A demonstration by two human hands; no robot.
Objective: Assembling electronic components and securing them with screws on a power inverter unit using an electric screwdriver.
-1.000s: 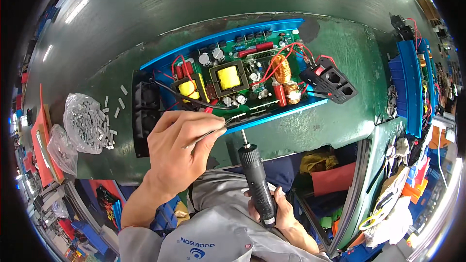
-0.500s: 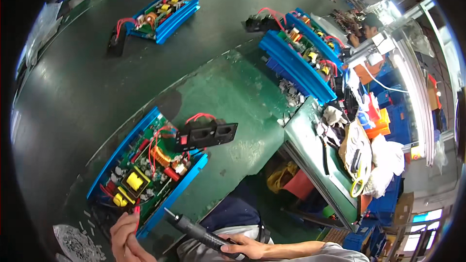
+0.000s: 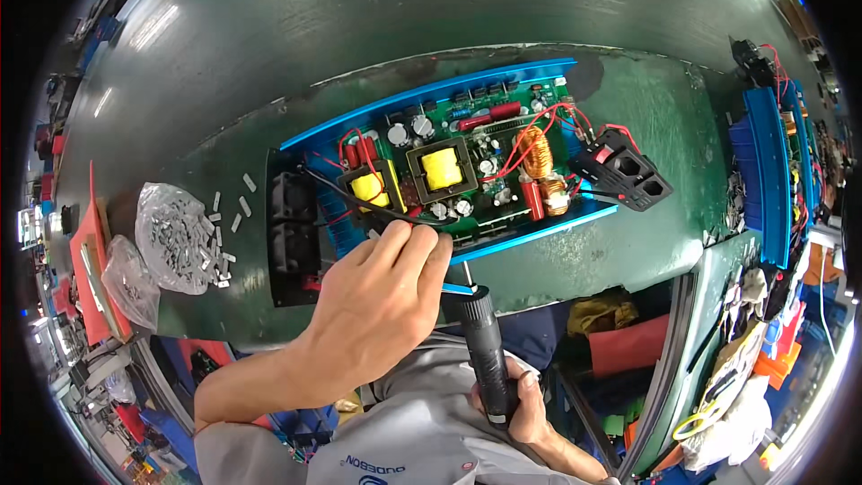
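Note:
A blue metal housing [image 3: 539,233] lies crosswise on the bench before me, with a green circuit board [image 3: 489,145] bearing yellow transformers, coils and capacitors inside. My left hand [image 3: 377,292] reaches over the housing's near side, fingers bent and close together at the board's near edge. Its fingertips, and whatever they grip, are hidden. My right hand [image 3: 530,409] is wrapped round a black electric screwdriver [image 3: 486,341], whose thin bit points up at the housing's near wall. A black socket panel [image 3: 620,171] hangs on red wires at the right end; a black fan panel [image 3: 292,224] stands at the left end.
Left of the housing are a clear bag of small grey pieces [image 3: 175,238], several loose pieces and a smaller bag [image 3: 130,283]. More blue housings [image 3: 765,175] stand at the far right. A side table [image 3: 709,305] holds cloths and bags.
My view has swung, so the housing now lies crosswise in the middle. The screwdriver has turned upright with its bit at the near wall. My left hand has moved along that side.

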